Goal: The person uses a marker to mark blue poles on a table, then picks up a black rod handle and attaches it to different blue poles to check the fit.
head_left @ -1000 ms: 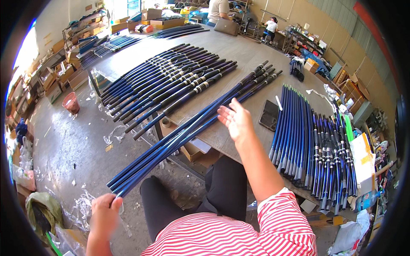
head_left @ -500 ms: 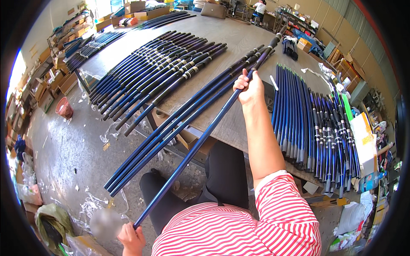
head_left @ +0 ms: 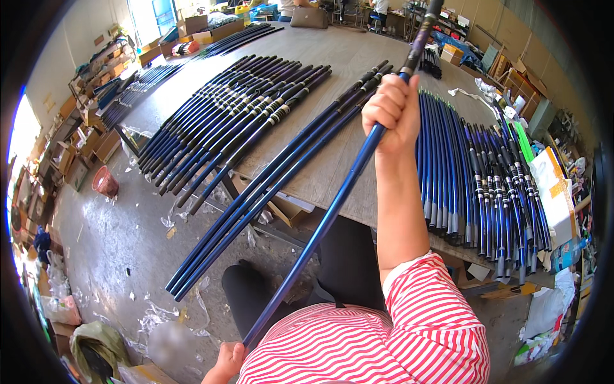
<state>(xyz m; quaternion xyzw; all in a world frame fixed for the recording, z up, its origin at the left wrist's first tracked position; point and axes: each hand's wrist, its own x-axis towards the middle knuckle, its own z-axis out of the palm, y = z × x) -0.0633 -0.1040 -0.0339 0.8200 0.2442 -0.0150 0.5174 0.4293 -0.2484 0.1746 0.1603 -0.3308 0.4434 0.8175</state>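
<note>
A long blue fishing rod (head_left: 320,233) with a dark upper section slants across my body. My right hand (head_left: 393,112) is wrapped round it near the dark section, above the table. Low by my waist, my left hand (head_left: 227,363) is closed round the rod's lower end. Beside the held rod, three similar rods (head_left: 275,169) lie together on the table (head_left: 348,45), their lower ends jutting past its near edge. To the right of my right hand lie thin blue rods (head_left: 441,173) in a row.
Dark rods with pale rings (head_left: 243,102) fill the table's left side, and more ringed rods (head_left: 502,192) lie at the right. A red bucket (head_left: 105,182) stands on the floor, among plastic scraps. Cardboard boxes (head_left: 220,32) sit at the far left; people are at the far end.
The held rod has been raised toward me, away from the three rods. Both hands keep their hold; my left hand has moved right and down, my right hand slightly right and closer.
</note>
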